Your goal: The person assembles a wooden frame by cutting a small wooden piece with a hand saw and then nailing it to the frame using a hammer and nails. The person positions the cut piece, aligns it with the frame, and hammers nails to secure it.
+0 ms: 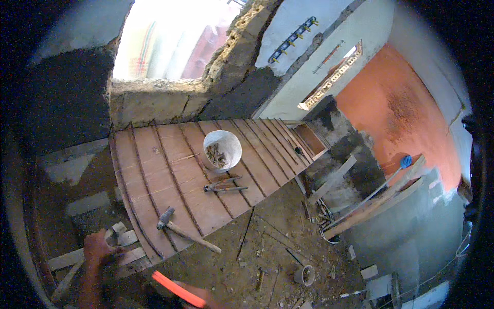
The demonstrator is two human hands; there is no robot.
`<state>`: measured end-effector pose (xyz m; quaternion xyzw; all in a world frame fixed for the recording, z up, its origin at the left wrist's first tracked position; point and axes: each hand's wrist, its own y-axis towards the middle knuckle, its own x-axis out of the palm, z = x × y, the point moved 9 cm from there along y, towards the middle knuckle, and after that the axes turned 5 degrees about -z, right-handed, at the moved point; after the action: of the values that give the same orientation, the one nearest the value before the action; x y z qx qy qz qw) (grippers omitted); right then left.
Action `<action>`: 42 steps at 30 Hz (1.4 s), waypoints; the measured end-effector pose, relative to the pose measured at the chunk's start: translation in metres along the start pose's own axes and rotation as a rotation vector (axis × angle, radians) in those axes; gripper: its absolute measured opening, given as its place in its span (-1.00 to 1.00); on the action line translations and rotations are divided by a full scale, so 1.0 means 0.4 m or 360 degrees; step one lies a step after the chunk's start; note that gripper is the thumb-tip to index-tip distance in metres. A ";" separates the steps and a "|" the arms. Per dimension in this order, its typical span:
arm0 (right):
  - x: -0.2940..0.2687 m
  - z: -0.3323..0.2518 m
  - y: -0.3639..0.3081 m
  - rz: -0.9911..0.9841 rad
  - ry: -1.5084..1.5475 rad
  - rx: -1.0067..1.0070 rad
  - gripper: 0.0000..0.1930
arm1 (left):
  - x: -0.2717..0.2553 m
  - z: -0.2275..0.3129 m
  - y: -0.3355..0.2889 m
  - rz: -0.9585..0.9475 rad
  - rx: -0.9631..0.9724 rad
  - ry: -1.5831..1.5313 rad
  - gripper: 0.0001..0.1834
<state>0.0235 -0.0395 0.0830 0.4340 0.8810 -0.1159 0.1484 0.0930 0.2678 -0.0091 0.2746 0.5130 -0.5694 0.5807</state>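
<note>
My left hand (96,246) is at the lower left, resting on the near edge of a wooden formwork deck (154,170) beside small pale blocks (125,234); its fingers are too dark to read. My right hand (205,297) shows only partly at the bottom edge and holds a bright orange stick-like tool (176,288) that points up-left. On the deck, thin steel bars (177,180) run lengthwise. A hammer (180,229) lies near the deck's front edge. Pincers (222,185) lie further back, next to a white bucket (222,149) with nails inside.
Rough masonry walls and a bright opening (175,41) stand behind the deck. The dirt floor (267,242) is strewn with scraps, rods and a small cup (304,274). Long planks (375,201) and a blue-tipped pole lean at the right by an orange wall (406,118).
</note>
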 end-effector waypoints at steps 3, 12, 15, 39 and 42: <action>0.006 0.004 0.151 0.0117 -0.0009 -0.0071 -0.47 | -0.028 -0.020 0.029 0.0099 -0.0033 -0.0278 -0.29; -0.076 -0.059 -0.132 0.0336 -0.0265 0.0159 -0.50 | 0.016 0.050 -0.009 -0.0142 0.0135 -0.0274 -0.41; -0.085 -0.094 -0.182 0.0341 -0.0247 0.0255 -0.51 | -0.032 0.098 -0.102 0.0188 0.0269 -0.0153 -0.18; 0.026 -0.134 -0.088 0.0163 -0.0235 0.0092 -0.44 | -0.006 0.092 -0.170 0.0144 0.0044 0.0104 -0.35; 0.027 -0.118 -0.090 0.0127 -0.0182 0.0084 -0.43 | -0.012 0.089 -0.173 0.0150 0.0063 0.0026 -0.42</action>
<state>-0.0192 -0.0374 0.1256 0.4652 0.8497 -0.1577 0.1917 0.0385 0.2234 0.0250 0.3146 0.4929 -0.5491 0.5972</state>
